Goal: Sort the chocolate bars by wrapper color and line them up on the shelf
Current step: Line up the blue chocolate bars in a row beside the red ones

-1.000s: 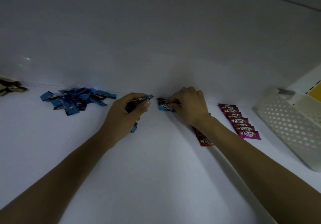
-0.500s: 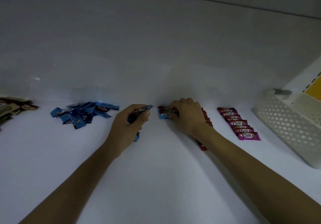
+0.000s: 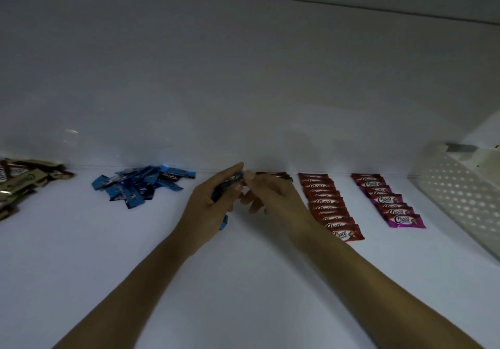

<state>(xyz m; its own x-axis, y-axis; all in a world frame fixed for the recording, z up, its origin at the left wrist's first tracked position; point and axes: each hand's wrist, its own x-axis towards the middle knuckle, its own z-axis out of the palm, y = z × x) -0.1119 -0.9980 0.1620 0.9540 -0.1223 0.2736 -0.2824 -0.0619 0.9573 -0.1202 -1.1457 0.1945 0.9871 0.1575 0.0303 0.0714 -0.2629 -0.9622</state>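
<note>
Blue-row step: left hand (image 3: 208,208) grip curled round blue bars (image 3: 234,182); right hand (image 3: 273,199) grip pinching top one. Next: lay it squarely at 1 o'clock, against started row (image 3: 270,174).

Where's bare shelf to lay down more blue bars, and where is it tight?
Bare: the strip between blue pile and left hand; the gap between red row and purple row; the whole front shelf. Tight: the back wall between right hand and red row, where the blue row sits.

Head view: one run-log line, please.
left hand: holds blue bars | right hand: pinches their top end | blue row: begun | red row, purple row: lined up | blue pile: loose
</note>
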